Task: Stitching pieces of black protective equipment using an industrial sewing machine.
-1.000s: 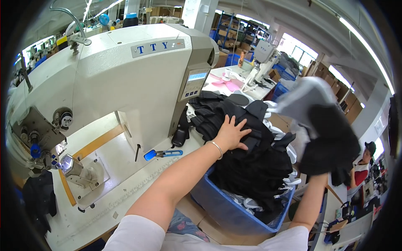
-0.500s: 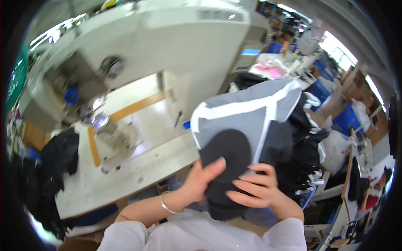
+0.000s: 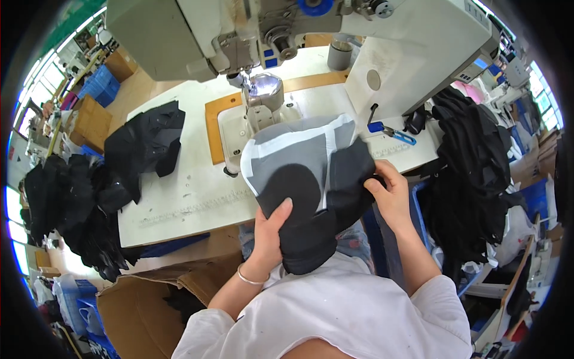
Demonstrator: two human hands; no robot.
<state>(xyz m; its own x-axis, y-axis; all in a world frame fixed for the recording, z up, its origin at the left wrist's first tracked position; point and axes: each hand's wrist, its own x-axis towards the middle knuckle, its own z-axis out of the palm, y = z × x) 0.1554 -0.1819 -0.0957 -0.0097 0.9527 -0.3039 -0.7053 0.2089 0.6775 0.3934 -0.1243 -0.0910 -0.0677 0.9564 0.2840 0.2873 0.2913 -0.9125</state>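
Note:
A grey and black fabric piece (image 3: 293, 158) with white strips along its upper edge and down its middle is held in front of me, over the table's front edge. My left hand (image 3: 270, 230) grips its lower left part, thumb on top and fingers hidden underneath. At its right edge my right hand (image 3: 391, 194) pinches the black fabric between thumb and fingers. Just beyond the piece stands the sewing machine (image 3: 412, 57), its needle area (image 3: 254, 99) lit. The far edge of the fabric lies close to the machine's bed.
Black fabric pieces (image 3: 146, 140) hang over the table's left end, and a big black pile (image 3: 472, 179) sits at the right. A blue cutter (image 3: 399, 136) lies by the machine's base. An open cardboard box (image 3: 143, 311) stands below left. A grey cup (image 3: 339, 55) is at the back.
My view has turned toward the machine, now straight ahead. The right hand has gone from the middle of the fabric to its right edge; the left keeps its grip.

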